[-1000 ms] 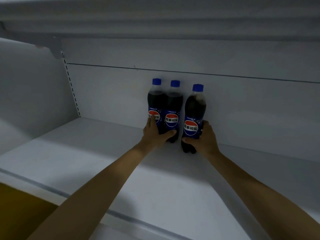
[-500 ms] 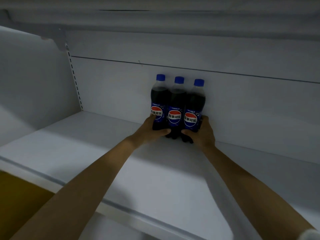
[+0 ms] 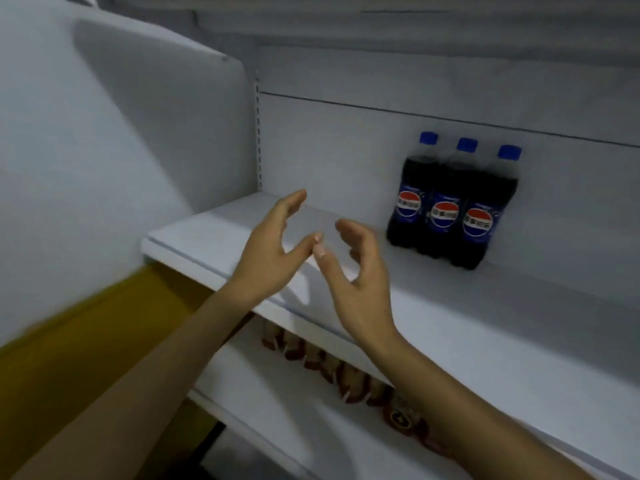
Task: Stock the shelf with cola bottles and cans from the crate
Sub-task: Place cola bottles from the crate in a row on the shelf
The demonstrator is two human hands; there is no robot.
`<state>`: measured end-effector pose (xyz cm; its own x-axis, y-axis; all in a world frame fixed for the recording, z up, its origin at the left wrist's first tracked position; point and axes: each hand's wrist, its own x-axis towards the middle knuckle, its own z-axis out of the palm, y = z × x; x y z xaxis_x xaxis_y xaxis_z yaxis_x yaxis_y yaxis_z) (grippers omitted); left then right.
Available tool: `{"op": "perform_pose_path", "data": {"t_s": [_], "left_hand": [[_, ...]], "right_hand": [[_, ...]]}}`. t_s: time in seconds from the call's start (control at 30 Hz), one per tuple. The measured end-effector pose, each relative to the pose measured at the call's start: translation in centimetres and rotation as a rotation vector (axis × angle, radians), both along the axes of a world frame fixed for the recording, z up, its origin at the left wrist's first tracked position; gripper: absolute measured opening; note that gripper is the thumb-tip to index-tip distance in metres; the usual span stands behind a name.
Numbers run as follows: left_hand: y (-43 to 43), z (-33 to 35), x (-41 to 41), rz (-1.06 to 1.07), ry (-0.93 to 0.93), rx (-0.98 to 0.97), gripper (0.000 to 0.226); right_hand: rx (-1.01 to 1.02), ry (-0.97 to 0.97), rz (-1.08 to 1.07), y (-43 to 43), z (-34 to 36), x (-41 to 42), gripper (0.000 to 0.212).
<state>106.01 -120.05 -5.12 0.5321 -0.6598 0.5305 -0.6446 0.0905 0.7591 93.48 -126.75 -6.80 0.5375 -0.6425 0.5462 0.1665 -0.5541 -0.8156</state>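
A white side panel point(image 3: 156, 133) is filling the left of the view, and a white back panel point(image 3: 346, 150) is running across behind the shelf point(image 3: 519, 323), with a perforated upright strip point(image 3: 258, 133) standing in the corner where the two meet. The shelf is stretching from centre left down to the lower right. A yellow surface point(image 3: 86, 341) is showing at the lower left, below the shelf's corner. A lower shelf point(image 3: 277, 393) is lying underneath, carrying a row of reddish-brown packets point(image 3: 346, 375) that are too blurred to identify.

Two bare forearms are reaching in from the bottom edge. The left hand point(image 3: 273, 251) is hovering above the front part of the shelf, its grip spread, fingers loosely curved and holding nothing. The right hand point(image 3: 360, 271) is hovering just beside it, its grip likewise spread and holding nothing. The palms are facing each other and the two thumb tips are coming very close; whether they are touching cannot be told.

The three cola bottles point(image 3: 443, 209) are standing upright at the back of the shelf, against the back panel, to the right of both hands and apart from them. They are sitting side by side, pressed together in a row, with labels point(image 3: 478, 221) facing forward and blue caps point(image 3: 467, 144) on top.
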Motion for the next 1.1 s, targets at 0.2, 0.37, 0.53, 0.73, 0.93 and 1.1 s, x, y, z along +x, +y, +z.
{"op": "perform_pose_path", "data": {"t_s": [0.2,0.37,0.53,0.73,0.93,1.1], "left_hand": [[17.9,-9.4,3.0,0.214,0.197,0.150,0.056],[30.0,-21.1,3.0,0.305,0.531,0.328,0.054],[36.7,-34.5,1.1,0.327,0.849,0.498,0.039],[36.3,-52.0,-1.6,0.431,1.105,0.581,0.025],[31.2,-68.9,-3.9,0.406,1.187,0.651,0.025],[26.9,-81.4,-3.2,0.384,1.168,0.696,0.031]], "right_hand": [[0.034,0.303,0.311,14.0,-10.8,4.4,0.046],[0.123,0.691,0.392,18.8,-23.2,5.8,0.037],[0.345,1.104,0.365,19.5,-37.2,3.9,0.021],[0.447,1.543,0.362,18.2,-56.0,0.9,0.017],[0.337,1.719,0.493,16.8,-73.1,1.1,0.042],[0.114,1.638,0.423,15.8,-84.7,4.3,0.061]]}}
